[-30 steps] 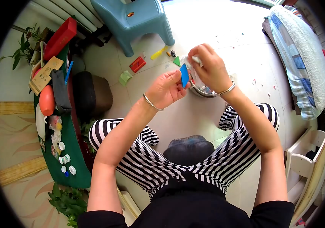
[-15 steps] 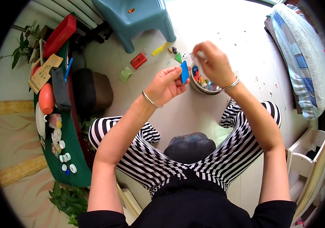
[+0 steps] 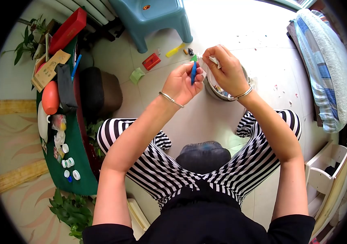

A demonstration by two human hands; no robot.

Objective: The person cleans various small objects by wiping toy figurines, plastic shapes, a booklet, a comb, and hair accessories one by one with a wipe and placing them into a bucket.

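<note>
My left hand (image 3: 178, 84) is closed on a small flat blue piece (image 3: 193, 74), its thin edge now turned toward me. Close by on the right, my right hand (image 3: 227, 70) pinches a crumpled white tissue or cloth (image 3: 215, 62). Beneath the right hand stands a round bucket (image 3: 225, 97) with small colourful pieces in it, partly covered by the hand. A green piece (image 3: 194, 58) shows just beyond the top of the blue piece.
On the floor ahead lie a red box (image 3: 151, 62), a yellow strip (image 3: 175, 50) and a pale green sheet (image 3: 137, 75). A blue plastic stool (image 3: 157, 20) stands beyond. Left is a green-topped table (image 3: 65, 136) with white caps; right, a wrapped bundle (image 3: 327, 69).
My left hand has turned the blue piece from showing its flat face to edge-on. My right hand, blurred before, has come slightly closer with the white tissue or cloth.
</note>
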